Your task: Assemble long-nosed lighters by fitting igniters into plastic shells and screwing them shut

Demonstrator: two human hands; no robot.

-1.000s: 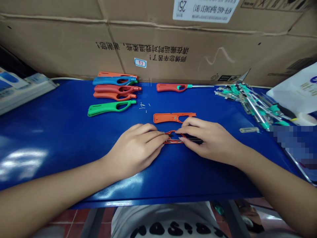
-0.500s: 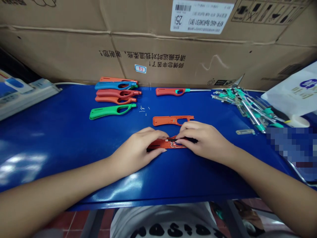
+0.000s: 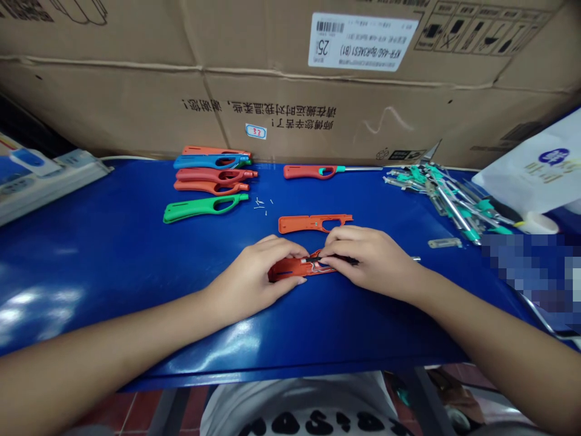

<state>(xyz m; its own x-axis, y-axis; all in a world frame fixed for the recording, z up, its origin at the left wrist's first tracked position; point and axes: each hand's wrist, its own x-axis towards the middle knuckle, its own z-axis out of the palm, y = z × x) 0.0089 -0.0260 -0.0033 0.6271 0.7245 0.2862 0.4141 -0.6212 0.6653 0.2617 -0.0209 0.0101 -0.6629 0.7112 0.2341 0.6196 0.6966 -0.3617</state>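
An orange lighter shell half (image 3: pixel 290 268) lies on the blue table with its hollow side up, thin wires showing inside. My left hand (image 3: pixel 263 269) grips its wide handle end between thumb and fingers. Over the other end, my right hand (image 3: pixel 363 257) pinches a small black part with a pale tip (image 3: pixel 311 260), held within the shell. A metal tube end (image 3: pixel 416 258) sticks out past my right hand. Just beyond my hands rests the matching orange shell half (image 3: pixel 295 224), also hollow side up.
Several lighter shells, among them a green one (image 3: pixel 204 208), lie at the back left near tiny pins (image 3: pixel 259 204). A red lighter (image 3: pixel 313 172) with a metal tube lies by the cardboard box (image 3: pixel 272 91). Piled lighter innards (image 3: pixel 447 194) and a white bag (image 3: pixel 535 166) are at right.
The view has shifted slightly. My hands keep their hold on the shell and the black part, and the metal tube end now shows beyond my right hand.
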